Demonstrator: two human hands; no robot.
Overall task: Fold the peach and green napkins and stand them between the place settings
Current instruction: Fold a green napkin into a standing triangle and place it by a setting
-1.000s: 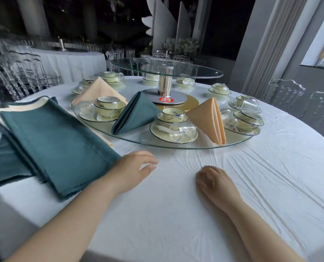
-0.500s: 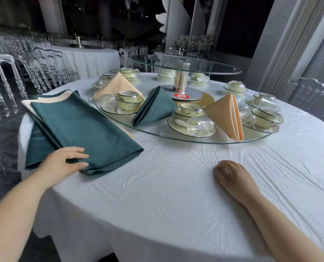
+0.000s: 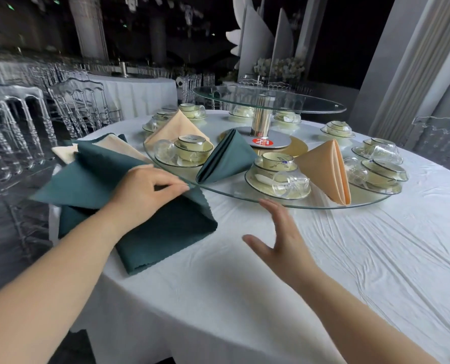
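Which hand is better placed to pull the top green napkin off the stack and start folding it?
The left hand: its fingers grip the raised edge of the top green napkin, while the right hand hovers open above the white tablecloth, touching no napkin.

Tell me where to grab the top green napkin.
Pinch the top green napkin at its raised right-hand corner, coming from the right: that corner stands clear of the stack, where the left hand pinches it, so probably only one layer lifts.
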